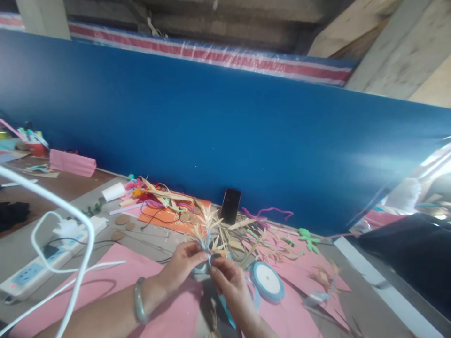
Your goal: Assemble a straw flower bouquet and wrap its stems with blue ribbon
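Pinched in my left hand [186, 260] is a bundle of pale dried husk strips [206, 220], its pointed ends fanning upward. Light-blue ribbon [207, 237] runs around the bundle's neck. My right hand [230, 281] is closed against the neck from the other side, thumb and fingers pinching the ribbon; the exact grip is partly hidden. The two hands nearly touch. Just right of my right hand lies a blue ribbon spool [267, 282] with a white centre, and more blue ribbon [252, 295] shows under that hand.
A phone [230, 206] leans on the blue partition [211, 117]. Husk scraps and coloured pipe cleaners [269, 213] litter the table's back. Pink paper sheets [116, 291] lie in front. A power strip [31, 274] sits left, and a white cable [86, 253] loops across the near left.
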`<state>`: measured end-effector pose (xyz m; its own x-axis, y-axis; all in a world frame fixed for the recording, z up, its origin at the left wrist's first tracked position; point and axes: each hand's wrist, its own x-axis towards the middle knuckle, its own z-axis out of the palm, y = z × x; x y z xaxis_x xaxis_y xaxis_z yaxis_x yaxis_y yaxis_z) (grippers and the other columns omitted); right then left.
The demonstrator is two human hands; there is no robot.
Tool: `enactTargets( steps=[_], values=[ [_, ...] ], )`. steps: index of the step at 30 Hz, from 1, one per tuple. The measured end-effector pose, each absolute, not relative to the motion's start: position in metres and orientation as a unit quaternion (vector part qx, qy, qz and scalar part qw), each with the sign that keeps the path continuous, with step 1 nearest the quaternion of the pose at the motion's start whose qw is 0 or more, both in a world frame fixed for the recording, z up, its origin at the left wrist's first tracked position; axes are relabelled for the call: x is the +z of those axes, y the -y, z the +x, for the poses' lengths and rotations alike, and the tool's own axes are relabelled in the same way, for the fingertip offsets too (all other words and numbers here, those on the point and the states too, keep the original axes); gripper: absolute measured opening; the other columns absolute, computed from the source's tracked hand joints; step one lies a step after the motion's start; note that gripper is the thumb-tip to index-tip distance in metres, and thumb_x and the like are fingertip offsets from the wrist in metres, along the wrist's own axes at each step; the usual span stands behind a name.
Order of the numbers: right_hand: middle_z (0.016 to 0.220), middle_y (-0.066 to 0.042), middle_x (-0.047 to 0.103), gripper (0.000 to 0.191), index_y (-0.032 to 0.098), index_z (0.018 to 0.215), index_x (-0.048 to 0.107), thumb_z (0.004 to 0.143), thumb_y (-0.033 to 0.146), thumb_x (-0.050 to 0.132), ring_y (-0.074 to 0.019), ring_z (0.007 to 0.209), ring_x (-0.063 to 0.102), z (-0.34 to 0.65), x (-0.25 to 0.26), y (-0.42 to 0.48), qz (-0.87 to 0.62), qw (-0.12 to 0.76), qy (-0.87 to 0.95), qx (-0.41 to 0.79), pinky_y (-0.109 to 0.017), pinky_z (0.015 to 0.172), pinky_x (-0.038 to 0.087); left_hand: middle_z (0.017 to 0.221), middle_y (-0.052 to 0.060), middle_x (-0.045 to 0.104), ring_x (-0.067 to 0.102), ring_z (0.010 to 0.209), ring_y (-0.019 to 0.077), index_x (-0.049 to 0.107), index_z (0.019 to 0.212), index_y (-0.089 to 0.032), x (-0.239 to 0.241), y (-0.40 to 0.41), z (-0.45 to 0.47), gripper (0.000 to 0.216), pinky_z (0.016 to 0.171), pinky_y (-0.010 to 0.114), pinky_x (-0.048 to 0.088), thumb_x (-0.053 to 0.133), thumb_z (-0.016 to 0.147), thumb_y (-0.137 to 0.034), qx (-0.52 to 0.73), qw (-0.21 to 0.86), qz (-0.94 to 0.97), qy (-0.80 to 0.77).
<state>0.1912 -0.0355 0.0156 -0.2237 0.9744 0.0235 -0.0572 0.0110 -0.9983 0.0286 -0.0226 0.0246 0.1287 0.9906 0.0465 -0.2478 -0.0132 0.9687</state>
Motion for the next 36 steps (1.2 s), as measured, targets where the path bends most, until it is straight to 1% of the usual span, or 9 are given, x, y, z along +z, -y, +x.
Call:
enactTargets(
  steps=[4,9,13,16,20,24,28,32,36],
  values=[
    [0.051,0.007,0.044,0.034,0.016,0.080,0.069,0.074,0.050,0.074,-0.0065,0.043,0.034,0.191,0.016,0.035,-0.428,0.464,0.533,0.563,-0.020,0.043,0.025,0.066,0.003,0.062,0.056,0.065,0.0157,0.069,0.069,-0.014,0.019,0.021,0.027,0.034,0.061,0.026,0.044,0.068,0.078,-0.046,0.518,0.586,0.488,-0.388],
    [0.052,0.007,0.046,0.029,0.017,0.079,0.069,0.075,0.046,0.075,-0.0059,0.043,0.032,0.192,0.017,0.031,-0.429,0.490,0.518,0.555,-0.019,0.042,0.025,0.076,0.005,0.068,0.061,0.074,0.0172,0.072,0.081,-0.015,0.010,0.020,0.029,0.026,0.068,0.026,0.046,0.076,0.072,-0.038,0.512,0.572,0.514,-0.381],
    [0.056,0.007,0.048,0.030,0.018,0.083,0.068,0.073,0.044,0.077,-0.0054,0.044,0.033,0.193,0.015,0.029,-0.431,0.519,0.488,0.554,-0.019,0.042,0.025,0.065,0.002,0.063,0.058,0.064,0.0143,0.068,0.071,-0.014,0.005,0.018,0.030,0.024,0.061,0.024,0.043,0.077,0.072,-0.037,0.505,0.552,0.519,-0.413],
    [0.057,0.007,0.047,0.032,0.018,0.086,0.065,0.073,0.045,0.077,-0.0061,0.045,0.033,0.192,0.014,0.028,-0.435,0.528,0.479,0.551,-0.019,0.042,0.025,0.063,0.001,0.062,0.056,0.060,0.0135,0.067,0.071,-0.014,0.006,0.020,0.030,0.025,0.057,0.023,0.043,0.076,0.072,-0.038,0.499,0.551,0.519,-0.423],
    [0.055,0.008,0.043,0.032,0.018,0.087,0.063,0.077,0.047,0.073,-0.0072,0.046,0.034,0.191,0.011,0.029,-0.440,0.527,0.505,0.523,-0.019,0.043,0.028,0.060,0.002,0.064,0.057,0.055,0.0137,0.067,0.069,-0.015,0.009,0.025,0.032,0.025,0.054,0.024,0.043,0.077,0.071,-0.038,0.501,0.552,0.521,-0.415],
    [0.057,0.008,0.040,0.030,0.019,0.081,0.057,0.083,0.048,0.066,-0.0077,0.046,0.032,0.190,0.006,0.027,-0.429,0.528,0.544,0.491,-0.019,0.043,0.029,0.053,0.000,0.060,0.051,0.043,0.0101,0.062,0.064,-0.015,0.009,0.029,0.036,0.030,0.045,0.023,0.038,0.078,0.070,-0.040,0.493,0.597,0.496,-0.393],
    [0.056,0.007,0.040,0.032,0.021,0.071,0.049,0.089,0.045,0.058,-0.0100,0.048,0.037,0.191,0.006,0.028,-0.456,0.526,0.588,0.412,-0.021,0.045,0.033,0.051,-0.001,0.058,0.049,0.042,0.0093,0.058,0.061,-0.015,0.007,0.029,0.038,0.033,0.044,0.022,0.035,0.078,0.068,-0.041,0.489,0.595,0.505,-0.390],
    [0.059,0.005,0.045,0.029,0.020,0.075,0.055,0.092,0.043,0.053,-0.0121,0.051,0.041,0.194,0.008,0.030,-0.465,0.507,0.636,0.349,-0.023,0.048,0.035,0.044,-0.003,0.052,0.047,0.040,0.0098,0.056,0.060,-0.016,0.004,0.029,0.038,0.036,0.046,0.022,0.035,0.076,0.070,-0.044,0.468,0.584,0.532,-0.397],
    [0.060,0.005,0.046,0.026,0.020,0.082,0.058,0.091,0.044,0.055,-0.0119,0.049,0.041,0.195,0.006,0.030,-0.462,0.510,0.628,0.363,-0.022,0.045,0.033,0.045,-0.003,0.054,0.050,0.044,0.0110,0.057,0.058,-0.016,0.007,0.032,0.039,0.036,0.050,0.023,0.037,0.077,0.069,-0.044,0.473,0.562,0.555,-0.391]
  ],
)
